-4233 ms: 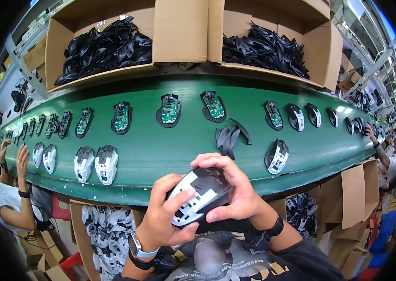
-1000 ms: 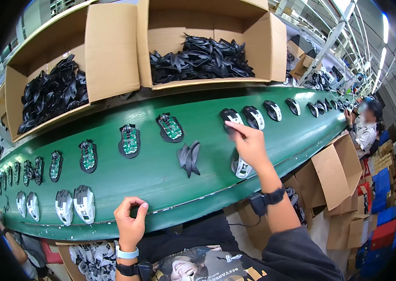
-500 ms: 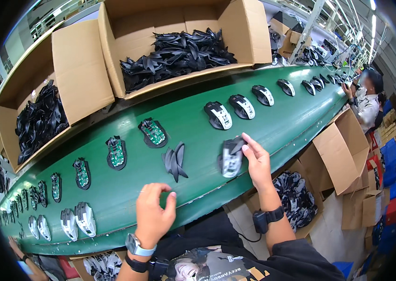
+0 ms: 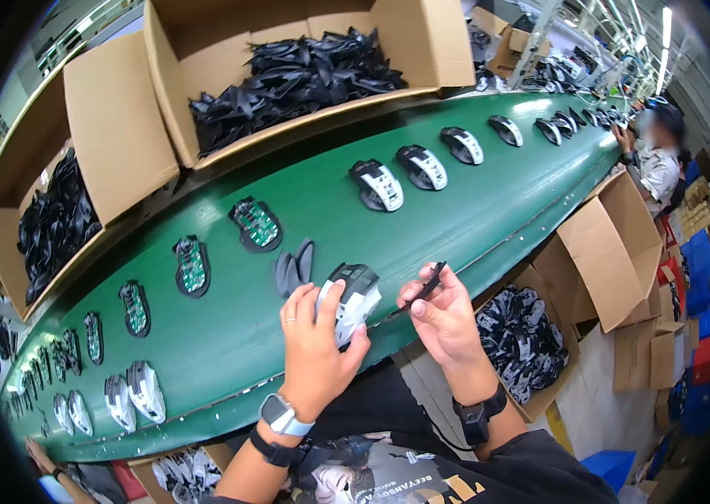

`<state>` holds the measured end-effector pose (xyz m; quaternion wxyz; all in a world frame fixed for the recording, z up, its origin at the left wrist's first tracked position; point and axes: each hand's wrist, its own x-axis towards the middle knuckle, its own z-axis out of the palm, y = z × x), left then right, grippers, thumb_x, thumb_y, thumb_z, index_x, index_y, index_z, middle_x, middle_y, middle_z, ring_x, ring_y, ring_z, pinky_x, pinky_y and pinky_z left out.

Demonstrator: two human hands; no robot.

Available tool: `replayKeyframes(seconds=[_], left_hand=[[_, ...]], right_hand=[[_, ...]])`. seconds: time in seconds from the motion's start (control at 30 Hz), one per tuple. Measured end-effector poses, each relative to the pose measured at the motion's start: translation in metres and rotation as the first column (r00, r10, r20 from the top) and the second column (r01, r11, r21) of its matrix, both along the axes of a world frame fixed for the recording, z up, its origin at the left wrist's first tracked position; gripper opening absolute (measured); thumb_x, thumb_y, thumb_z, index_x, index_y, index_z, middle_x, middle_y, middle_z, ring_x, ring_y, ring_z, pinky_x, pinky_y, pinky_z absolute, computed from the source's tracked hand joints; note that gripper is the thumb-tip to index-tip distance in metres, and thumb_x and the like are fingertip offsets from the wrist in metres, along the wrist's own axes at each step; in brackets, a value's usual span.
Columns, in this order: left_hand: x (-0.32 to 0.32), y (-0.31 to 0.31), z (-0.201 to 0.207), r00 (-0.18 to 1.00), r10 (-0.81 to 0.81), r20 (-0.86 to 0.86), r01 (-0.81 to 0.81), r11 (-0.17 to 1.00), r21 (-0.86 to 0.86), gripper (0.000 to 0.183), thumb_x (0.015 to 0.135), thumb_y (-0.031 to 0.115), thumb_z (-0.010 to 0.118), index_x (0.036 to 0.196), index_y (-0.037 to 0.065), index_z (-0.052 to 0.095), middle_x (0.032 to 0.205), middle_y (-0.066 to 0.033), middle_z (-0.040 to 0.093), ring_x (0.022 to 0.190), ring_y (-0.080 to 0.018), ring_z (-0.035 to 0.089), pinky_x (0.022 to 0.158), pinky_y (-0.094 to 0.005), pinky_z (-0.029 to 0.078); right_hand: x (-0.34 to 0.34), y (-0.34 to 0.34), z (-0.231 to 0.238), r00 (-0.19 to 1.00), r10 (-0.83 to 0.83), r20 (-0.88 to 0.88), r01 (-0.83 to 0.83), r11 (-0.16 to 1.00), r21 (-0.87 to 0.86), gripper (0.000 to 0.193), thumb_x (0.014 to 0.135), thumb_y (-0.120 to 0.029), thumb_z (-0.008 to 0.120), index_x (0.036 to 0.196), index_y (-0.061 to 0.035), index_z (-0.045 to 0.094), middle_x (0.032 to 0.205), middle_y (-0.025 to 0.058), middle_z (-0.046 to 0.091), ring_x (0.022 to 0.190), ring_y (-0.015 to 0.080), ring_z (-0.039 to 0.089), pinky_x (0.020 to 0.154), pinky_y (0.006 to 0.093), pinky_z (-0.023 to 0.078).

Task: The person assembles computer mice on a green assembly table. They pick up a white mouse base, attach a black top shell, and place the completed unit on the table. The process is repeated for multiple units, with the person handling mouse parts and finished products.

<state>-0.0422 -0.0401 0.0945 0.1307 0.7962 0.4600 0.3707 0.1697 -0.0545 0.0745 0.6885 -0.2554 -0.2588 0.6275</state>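
Mouse shell in our left hand, black strip in our right

We are gripping a white-and-black mouse point(image 4: 351, 302) in our left hand point(image 4: 314, 353) over the green conveyor belt point(image 4: 229, 336), while our right hand point(image 4: 445, 323) is pinching a thin black strip point(image 4: 429, 284).

Open green belt point(image 4: 204, 353) left of the hands. Ahead, blocked by dark grey shells point(image 4: 292, 269) and circuit boards point(image 4: 256, 223); farther back, box point(image 4: 304, 76) walls. Right: open carton point(image 4: 615, 252).
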Motion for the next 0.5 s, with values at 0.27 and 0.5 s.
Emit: replayKeyframes(seconds=[0.27, 0.5], left_hand=[[-0.097, -0.036, 0.028, 0.958, -0.146, 0.247, 0.168, 0.983, -0.069, 0.093, 0.075, 0.06, 0.085, 0.147, 0.007, 0.059, 0.129, -0.0239, 0.064, 0.115, -0.0394, 0.066, 0.095, -0.0461, 0.056], [-0.146, -0.055, 0.046, 0.982, 0.052, 0.181, -0.06, 0.998, 0.036, 0.097, 0.054, 0.06, 0.094, 0.134, 0.01, 0.071, 0.121, -0.0194, 0.068, 0.098, -0.0311, 0.072, 0.081, -0.0382, 0.062]], right_hand=[[-0.084, -0.013, 0.059, 0.971, 0.236, 0.03, -0.238, 0.969, 0.073, 0.09, 0.076, 0.015, 0.087, 0.15, -0.0011, 0.038, 0.116, 0.02, 0.073, 0.108, 0.0254, 0.073, 0.093, 0.0403, 0.064], [-0.142, -0.018, 0.074, 0.933, 0.262, 0.247, -0.267, 0.964, -0.015, 0.089, 0.074, 0.013, 0.089, 0.148, 0.0003, 0.041, 0.13, 0.0198, 0.064, 0.115, 0.0269, 0.071, 0.096, 0.0397, 0.065]])
